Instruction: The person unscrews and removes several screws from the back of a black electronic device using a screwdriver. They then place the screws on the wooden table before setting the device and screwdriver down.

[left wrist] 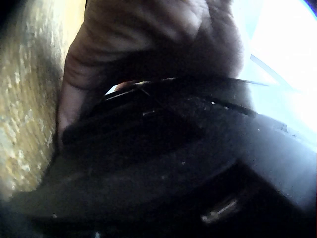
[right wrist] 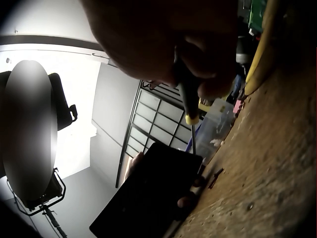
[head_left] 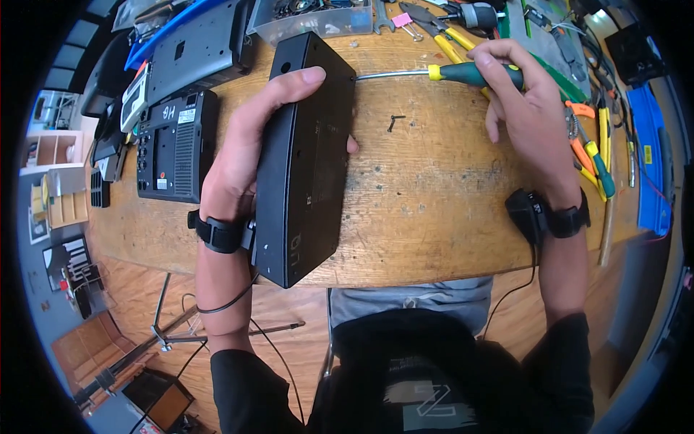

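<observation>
Head view: my left hand (head_left: 242, 155) is gripping a black box (head_left: 303, 159), which is standing on its edge on the wooden table (head_left: 434, 195), thumb across its top and fingertips showing at its far side. My right hand (head_left: 528, 108) is holding a screwdriver (head_left: 434, 74) by its green and yellow handle, grip closed round it; the shaft is lying level, its tip touching the box's right face near the far corner. A small black screw (head_left: 394, 121) is lying on the table just beside the box, below the shaft. Pliers (head_left: 596, 155) with orange and yellow handles are lying to the right of my right hand; a second black unit (head_left: 173, 145) is lying flat to the left of the box.

Left wrist view: my left hand (left wrist: 148, 44) is wrapping round the box (left wrist: 163, 168), palm pressing on its dark casing; the table (left wrist: 25, 99) is showing at left.

Right wrist view: my right hand (right wrist: 168, 39) is pinching the screwdriver (right wrist: 188, 106), its shaft running down to the box's (right wrist: 148, 193) upper corner. The screw (right wrist: 216, 177) is lying on the table (right wrist: 267, 163) near that corner.
</observation>
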A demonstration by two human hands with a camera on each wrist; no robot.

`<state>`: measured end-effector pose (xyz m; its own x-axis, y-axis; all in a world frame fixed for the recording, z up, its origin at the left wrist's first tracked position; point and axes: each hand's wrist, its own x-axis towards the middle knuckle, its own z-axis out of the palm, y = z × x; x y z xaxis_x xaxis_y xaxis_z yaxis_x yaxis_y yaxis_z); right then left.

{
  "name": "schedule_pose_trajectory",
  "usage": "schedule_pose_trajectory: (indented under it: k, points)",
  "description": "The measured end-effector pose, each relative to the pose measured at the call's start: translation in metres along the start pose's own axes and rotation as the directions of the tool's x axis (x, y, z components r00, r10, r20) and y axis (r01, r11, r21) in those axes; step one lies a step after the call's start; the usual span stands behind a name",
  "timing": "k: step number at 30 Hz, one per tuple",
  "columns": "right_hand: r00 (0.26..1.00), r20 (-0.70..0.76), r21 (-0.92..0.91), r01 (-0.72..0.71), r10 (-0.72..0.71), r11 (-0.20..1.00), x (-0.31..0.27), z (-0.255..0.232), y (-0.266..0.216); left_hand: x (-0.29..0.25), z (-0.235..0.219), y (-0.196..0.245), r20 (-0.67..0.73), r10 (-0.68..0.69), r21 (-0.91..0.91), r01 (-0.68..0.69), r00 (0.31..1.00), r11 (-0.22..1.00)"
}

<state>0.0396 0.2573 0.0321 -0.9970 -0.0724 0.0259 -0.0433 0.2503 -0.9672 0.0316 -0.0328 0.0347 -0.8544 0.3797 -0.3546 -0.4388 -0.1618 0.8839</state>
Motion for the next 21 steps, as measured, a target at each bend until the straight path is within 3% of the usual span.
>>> schedule_pose_trajectory:
  k: [4,7,11,16,18,20,21]
  points:
    - [0.984,-0.005,0.015,0.179,-0.179,0.984,-0.001,0.004,0.005,0.002,-0.004,-0.001,0.015,-0.015,-0.007,0.015,1.000,1.000]
    - [0.985,0.042,0.014,0.165,-0.165,0.986,-0.004,-0.001,0.001,0.002,-0.002,0.000,-0.009,-0.003,-0.001,0.003,1.000,1.000]
    - [1.000,0.009,-0.070,-0.011,0.012,0.998,-0.003,0.000,-0.006,0.002,-0.001,-0.003,-0.003,0.006,-0.025,-0.006,1.000,1.000]
    - [0.974,-0.078,-0.048,0.209,-0.213,0.977,-0.001,0.008,0.006,0.002,-0.001,0.000,0.006,0.018,0.013,-0.018,1.000,1.000]
    - [0.972,-0.056,-0.065,0.226,-0.230,0.972,-0.001,0.007,0.007,0.001,0.000,-0.001,0.003,0.008,0.014,-0.008,1.000,1.000]
    - [0.986,0.035,-0.113,0.166,-0.163,0.980,-0.002,-0.001,0.004,0.002,-0.001,0.000,0.006,0.013,0.019,-0.013,1.000,1.000]
    - [0.990,0.015,-0.130,0.140,-0.139,0.982,-0.002,-0.001,0.004,0.002,-0.001,0.000,0.009,0.018,0.022,-0.019,1.000,1.000]
